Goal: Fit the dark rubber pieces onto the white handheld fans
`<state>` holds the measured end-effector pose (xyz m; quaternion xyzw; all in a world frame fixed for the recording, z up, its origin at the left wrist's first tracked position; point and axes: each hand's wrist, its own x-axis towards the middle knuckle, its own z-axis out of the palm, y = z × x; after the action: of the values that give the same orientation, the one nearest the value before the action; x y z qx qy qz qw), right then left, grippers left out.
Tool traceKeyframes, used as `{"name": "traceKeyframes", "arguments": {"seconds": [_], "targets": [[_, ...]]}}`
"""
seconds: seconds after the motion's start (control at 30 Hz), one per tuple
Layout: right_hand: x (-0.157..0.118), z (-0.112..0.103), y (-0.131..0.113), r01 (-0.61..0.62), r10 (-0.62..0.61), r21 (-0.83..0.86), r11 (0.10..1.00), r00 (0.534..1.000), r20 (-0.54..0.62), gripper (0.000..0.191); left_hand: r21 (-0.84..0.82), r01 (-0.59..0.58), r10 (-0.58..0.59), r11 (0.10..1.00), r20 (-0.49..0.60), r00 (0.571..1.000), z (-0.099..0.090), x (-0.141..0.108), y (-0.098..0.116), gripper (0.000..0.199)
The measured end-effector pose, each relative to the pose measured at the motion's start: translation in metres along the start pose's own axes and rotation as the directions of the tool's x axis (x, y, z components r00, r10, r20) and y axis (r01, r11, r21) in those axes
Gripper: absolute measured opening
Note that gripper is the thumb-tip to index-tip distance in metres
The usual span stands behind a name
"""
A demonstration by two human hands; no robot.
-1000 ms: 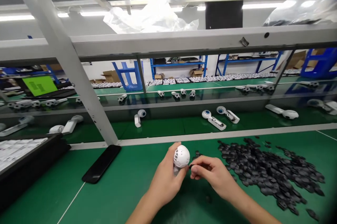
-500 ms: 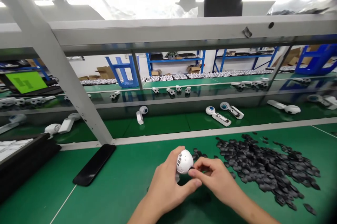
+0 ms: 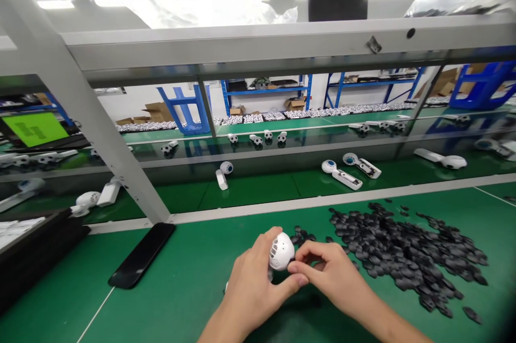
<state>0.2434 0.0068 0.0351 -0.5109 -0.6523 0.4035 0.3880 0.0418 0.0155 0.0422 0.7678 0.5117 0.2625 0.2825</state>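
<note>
The fingers of the left hand curled around a white ventilated ball-shaped housing, holding it just above the green bench. The right hand came in from the side, its thumb and forefinger pressed together at the housing's lower edge; whatever they pinched, if anything, was hidden. A loose pile of small black pieces lay just beside them. A slackened left grip could have let the rounded housing slip and roll, while a slip of the pinch could have lost a small piece among the others.
</note>
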Motion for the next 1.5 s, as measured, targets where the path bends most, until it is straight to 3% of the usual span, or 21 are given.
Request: {"name": "traceKeyframes", "arguments": {"seconds": [0.43, 0.57, 0.67, 0.73, 0.83, 0.93, 1.03, 1.13, 1.33, 1.5], "targets": [[0.004, 0.004, 0.015, -0.002, 0.002, 0.032, 0.999, 1.000, -0.023, 0.023, 0.039, -0.080, 0.082, 0.996, -0.043, 0.996, 0.006, 0.002, -0.006, 0.073], [0.004, -0.002, 0.007, 0.033, -0.034, 0.023, 0.999, 0.999, 0.034, 0.022, 0.001, -0.051, 0.051, 0.999, -0.031, 0.998, 0.000, 0.002, -0.001, 0.068], [0.006, -0.019, -0.001, 0.119, -0.117, -0.018, 0.993, 0.988, 0.097, 0.033, -0.155, 0.002, -0.006, 0.988, -0.029, 1.000, -0.009, 0.003, 0.001, 0.050], [0.009, -0.036, 0.000, 0.144, -0.136, -0.121, 0.982, 0.988, 0.075, 0.039, -0.336, 0.041, -0.049, 0.941, -0.017, 0.999, -0.017, 0.006, 0.000, 0.040], [0.016, -0.060, 0.015, 0.124, -0.121, -0.337, 0.933, 0.992, 0.029, 0.033, -0.570, 0.079, -0.090, 0.818, 0.009, 0.996, -0.027, 0.009, -0.003, 0.040], [0.024, -0.073, 0.036, 0.105, -0.078, -0.444, 0.890, 0.994, 0.078, 0.028, -0.632, 0.077, -0.128, 0.771, -0.035, 0.991, -0.031, 0.010, -0.006, 0.041], [0.027, -0.071, 0.050, 0.135, -0.089, -0.491, 0.861, 0.989, 0.115, 0.026, -0.551, 0.003, -0.147, 0.834, -0.218, 0.965, -0.027, 0.009, -0.008, 0.045], [0.027, -0.058, 0.055, 0.179, -0.141, -0.539, 0.823, 0.984, 0.110, 0.027, -0.397, -0.087, -0.063, 0.914, -0.351, 0.934, -0.020, 0.009, -0.014, 0.060], [0.035, -0.034, 0.056, 0.215, -0.213, -0.649, 0.730, 0.974, 0.082, 0.032, -0.042, -0.156, 0.139, 0.987, -0.274, 0.952, -0.013, 0.017, -0.034, 0.060], [0.040, -0.038, 0.078, 0.266, -0.271, -0.632, 0.728, 0.958, 0.091, 0.030, 0.002, -0.071, 0.069, 0.997, -0.256, 0.964, -0.012, 0.013, -0.027, 0.064]]}}
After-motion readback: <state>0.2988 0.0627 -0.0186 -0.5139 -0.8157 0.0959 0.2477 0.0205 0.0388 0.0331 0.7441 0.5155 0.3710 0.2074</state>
